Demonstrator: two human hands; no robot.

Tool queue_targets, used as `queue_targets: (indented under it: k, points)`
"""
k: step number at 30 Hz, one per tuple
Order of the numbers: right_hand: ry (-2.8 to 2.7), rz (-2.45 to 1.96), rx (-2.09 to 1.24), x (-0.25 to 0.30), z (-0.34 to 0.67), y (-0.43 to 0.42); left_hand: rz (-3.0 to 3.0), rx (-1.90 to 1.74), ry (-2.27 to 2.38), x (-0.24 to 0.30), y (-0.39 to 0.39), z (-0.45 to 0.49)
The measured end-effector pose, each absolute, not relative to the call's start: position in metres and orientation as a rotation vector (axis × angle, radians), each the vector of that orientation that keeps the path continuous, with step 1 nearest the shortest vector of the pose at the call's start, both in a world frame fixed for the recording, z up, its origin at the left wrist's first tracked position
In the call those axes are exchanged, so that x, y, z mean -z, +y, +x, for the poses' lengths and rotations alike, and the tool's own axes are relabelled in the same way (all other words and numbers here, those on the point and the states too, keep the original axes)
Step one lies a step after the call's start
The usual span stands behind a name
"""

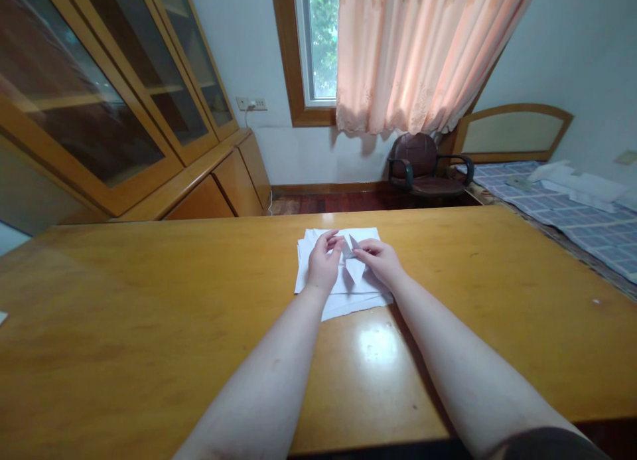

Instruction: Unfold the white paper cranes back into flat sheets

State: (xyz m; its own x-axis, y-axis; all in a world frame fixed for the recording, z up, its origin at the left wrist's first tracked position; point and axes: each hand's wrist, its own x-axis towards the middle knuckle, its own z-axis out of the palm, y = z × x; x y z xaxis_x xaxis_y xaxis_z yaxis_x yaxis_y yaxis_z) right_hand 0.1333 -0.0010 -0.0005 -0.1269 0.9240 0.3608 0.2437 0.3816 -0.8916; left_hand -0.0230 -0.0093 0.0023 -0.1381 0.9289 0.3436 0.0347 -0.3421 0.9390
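Between my two hands is a small folded white paper (355, 270), with pointed flaps standing up and one point facing me. My left hand (324, 255) pinches its left side between thumb and fingers. On the other side, my right hand (379, 255) is closed on a raised flap of the same paper. Beneath them lies a loose stack of white paper sheets (348, 305), its edges uneven. The fingers partly cover the fold, so its full shape is hidden.
The sheets rest on a glossy wooden table (174, 327). Beyond it stand a glass-door cabinet (149, 75), a brown armchair (421, 161) and a bed (562, 201) with white pieces on it. A pink curtain (413, 55) hangs by the window.
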Motion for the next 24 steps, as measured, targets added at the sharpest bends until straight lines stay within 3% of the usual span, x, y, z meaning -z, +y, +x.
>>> queue_targets:
  k: [7,24]
  points:
    - [-1.360,-1.139,-0.708,0.002,0.139,0.007,1.542,-1.393,1.306,-0.003,-0.011,-0.023]
    - [-1.319,-1.051,-1.016,0.003,0.137,0.004,1.567,-1.273,1.079,0.008,-0.012,-0.017]
